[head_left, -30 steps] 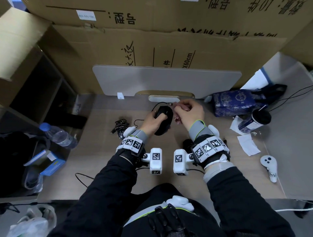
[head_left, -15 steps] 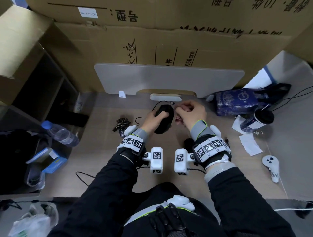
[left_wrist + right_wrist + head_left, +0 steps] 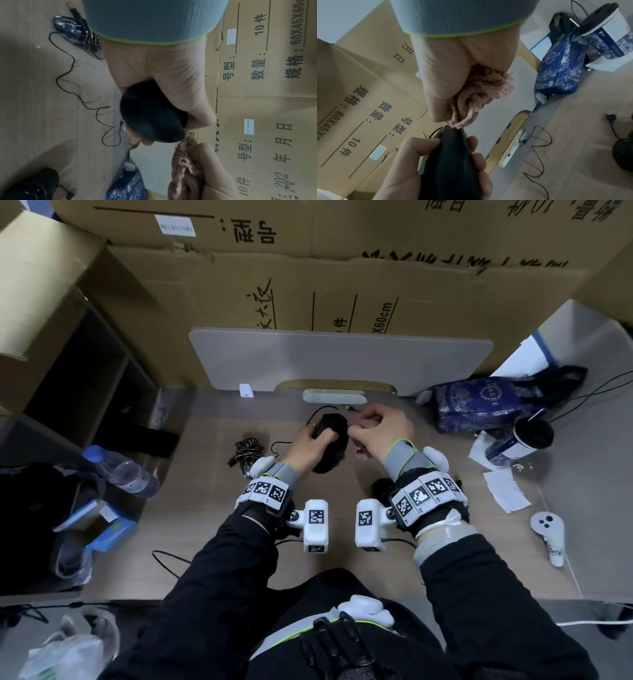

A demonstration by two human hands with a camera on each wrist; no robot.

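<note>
The left hand [image 3: 308,440] is wrapped round a black mouse [image 3: 337,448], held up over the tabletop [image 3: 205,508], while the right hand [image 3: 380,429] bunches a fluffy pink cloth [image 3: 481,92] against its front end. The mouse looks light, hard and smooth, so probably slippery. Gripping its sides, as here, seems the safest hold and leaves its shell free for the soft cloth

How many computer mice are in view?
3. One black mouse is gripped in the left hand; a second mouse lies left of it by a bundled cable; a third mouse lies partly hidden beneath the wrist of the right hand.
</note>
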